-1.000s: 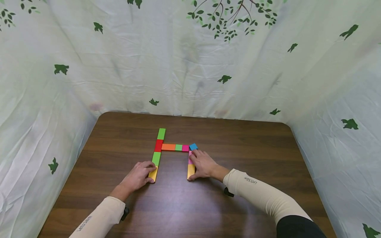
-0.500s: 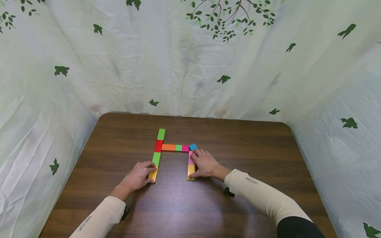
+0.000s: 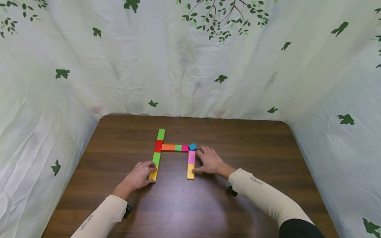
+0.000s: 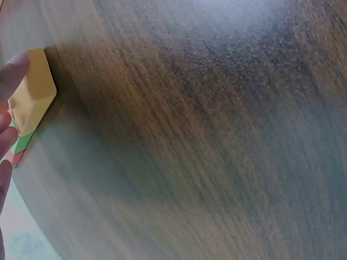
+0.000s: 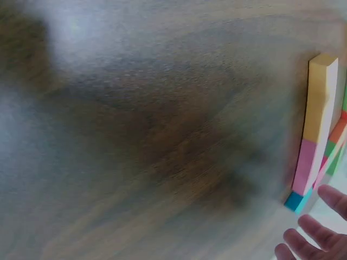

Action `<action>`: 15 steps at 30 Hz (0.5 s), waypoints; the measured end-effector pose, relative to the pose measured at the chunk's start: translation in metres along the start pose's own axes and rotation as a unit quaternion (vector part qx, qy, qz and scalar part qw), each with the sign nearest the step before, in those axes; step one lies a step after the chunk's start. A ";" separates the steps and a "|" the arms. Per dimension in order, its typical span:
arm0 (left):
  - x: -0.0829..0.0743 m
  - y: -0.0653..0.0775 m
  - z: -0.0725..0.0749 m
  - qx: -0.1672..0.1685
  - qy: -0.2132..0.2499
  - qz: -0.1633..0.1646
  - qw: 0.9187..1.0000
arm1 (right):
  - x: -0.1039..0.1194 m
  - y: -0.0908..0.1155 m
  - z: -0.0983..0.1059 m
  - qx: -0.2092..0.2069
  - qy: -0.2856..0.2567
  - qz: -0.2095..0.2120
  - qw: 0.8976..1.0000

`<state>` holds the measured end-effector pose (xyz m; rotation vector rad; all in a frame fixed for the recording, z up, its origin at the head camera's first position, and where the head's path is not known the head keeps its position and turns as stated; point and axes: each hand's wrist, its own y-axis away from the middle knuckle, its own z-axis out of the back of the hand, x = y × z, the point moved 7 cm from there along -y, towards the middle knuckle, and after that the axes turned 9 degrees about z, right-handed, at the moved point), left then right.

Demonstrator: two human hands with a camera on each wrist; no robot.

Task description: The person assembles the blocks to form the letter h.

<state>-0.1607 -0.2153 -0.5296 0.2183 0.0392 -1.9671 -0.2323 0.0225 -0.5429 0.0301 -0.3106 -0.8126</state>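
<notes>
Flat coloured blocks lie on the table in a joined figure. Its left column runs from a green block (image 3: 161, 134) through a red block (image 3: 158, 146) and another green block (image 3: 156, 159) to a yellow block (image 3: 153, 176). My left hand (image 3: 137, 176) holds that yellow block between thumb and fingers. An orange block (image 3: 168, 147), a small green one and a magenta one (image 3: 185, 148) form a crossbar. At its right end sits a tilted blue block (image 3: 192, 146), above a pink block (image 3: 191, 157) and a second yellow block (image 5: 317, 103). My right hand (image 3: 210, 161) is spread beside these, thumb at the yellow edge.
The brown wooden table (image 3: 247, 142) has rounded far corners. A pale curtain (image 3: 169, 66) with printed green leaves and birds surrounds it at the back and both sides.
My right hand has drawn away to the right from the pink and yellow blocks, which now show fully. My left hand stays at its yellow block.
</notes>
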 end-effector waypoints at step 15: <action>0.012 0.002 -0.008 0.005 0.031 -0.013 0.999 | -0.033 0.015 0.007 -0.041 -0.021 -0.056 0.997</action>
